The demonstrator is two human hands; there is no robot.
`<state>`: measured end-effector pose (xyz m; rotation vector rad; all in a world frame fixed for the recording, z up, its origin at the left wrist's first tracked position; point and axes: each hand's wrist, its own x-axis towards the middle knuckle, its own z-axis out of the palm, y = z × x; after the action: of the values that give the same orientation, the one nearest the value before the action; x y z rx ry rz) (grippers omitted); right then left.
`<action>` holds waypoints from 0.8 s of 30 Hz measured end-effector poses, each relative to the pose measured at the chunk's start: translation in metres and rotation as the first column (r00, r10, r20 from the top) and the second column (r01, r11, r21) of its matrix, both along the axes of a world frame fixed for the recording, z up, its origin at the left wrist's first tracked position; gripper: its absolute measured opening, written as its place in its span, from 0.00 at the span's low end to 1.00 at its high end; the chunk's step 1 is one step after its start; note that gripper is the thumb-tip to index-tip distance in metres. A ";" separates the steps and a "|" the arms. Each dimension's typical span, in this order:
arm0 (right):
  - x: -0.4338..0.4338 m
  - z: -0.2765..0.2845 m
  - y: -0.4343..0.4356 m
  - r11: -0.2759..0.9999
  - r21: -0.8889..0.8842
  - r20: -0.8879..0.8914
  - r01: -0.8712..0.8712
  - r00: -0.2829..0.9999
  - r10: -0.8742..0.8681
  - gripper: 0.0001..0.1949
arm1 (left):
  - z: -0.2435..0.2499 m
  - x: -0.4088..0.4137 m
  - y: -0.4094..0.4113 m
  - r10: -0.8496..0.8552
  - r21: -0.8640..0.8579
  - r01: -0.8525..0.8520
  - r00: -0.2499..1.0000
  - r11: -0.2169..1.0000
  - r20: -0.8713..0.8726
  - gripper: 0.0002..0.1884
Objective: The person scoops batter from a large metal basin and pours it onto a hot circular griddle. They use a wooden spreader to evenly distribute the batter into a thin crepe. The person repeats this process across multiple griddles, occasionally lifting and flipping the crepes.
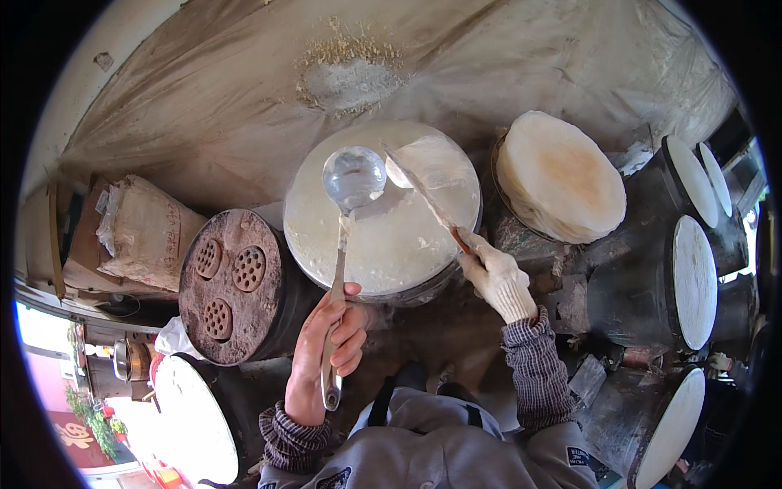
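Note:
My bare left hand (335,339) grips the flat handle of a metal ladle (354,178), whose round, shiny bowl is over a large round griddle (372,257). A pale film coats the griddle's top. In a white knit glove, my right hand (498,275) holds a long, thin spreader (424,191) by its brownish handle. The blade is caked with pale batter and slants across the griddle toward the ladle's bowl. Beside the blade, at the griddle's far right, lies a whiter patch of batter (431,162).
Right of the griddle stands a stack of thin round flatbreads (559,177). A drum stove (232,330) with several perforated briquettes is at left, near a filled sack (153,235). More white-topped drums (695,281) line the right side; another (195,422) is lower left. Stained sheeting (244,79) covers the wall.

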<state>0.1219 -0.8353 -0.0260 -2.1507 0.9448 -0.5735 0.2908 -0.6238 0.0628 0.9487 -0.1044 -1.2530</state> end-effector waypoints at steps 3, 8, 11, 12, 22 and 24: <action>-0.026 0.004 -0.005 0.962 0.188 -0.021 0.199 0.980 -0.198 0.20 | 0.002 0.000 0.004 0.012 0.008 -0.012 0.999 1.000 0.037 0.13; -0.009 0.020 -0.001 0.890 0.445 -0.091 0.094 0.994 -0.060 0.20 | -0.002 -0.003 0.004 0.012 0.022 -0.012 0.999 1.000 0.035 0.14; -0.011 0.023 -0.007 0.914 0.407 0.012 -0.007 1.000 0.003 0.20 | 0.004 -0.006 0.008 0.036 0.035 -0.038 0.998 0.999 0.052 0.14; -0.014 0.017 -0.017 0.945 0.328 -0.030 -0.003 0.999 0.013 0.20 | 0.004 -0.006 0.011 0.052 0.040 -0.054 0.997 0.998 0.064 0.14; -0.015 0.028 -0.028 0.859 0.512 -0.096 -0.022 0.992 0.083 0.20 | 0.019 0.003 0.033 0.178 -0.242 -0.169 0.984 0.956 0.015 0.16; -0.022 0.028 -0.029 0.844 0.531 -0.105 0.080 0.994 -0.029 0.21 | 0.018 0.009 0.004 0.136 -0.026 -0.133 0.972 0.991 0.190 0.15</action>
<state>0.1002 -0.8644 0.0020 -1.6567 1.0714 -0.1959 0.2998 -0.6197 0.0812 1.0470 -0.1958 -1.0337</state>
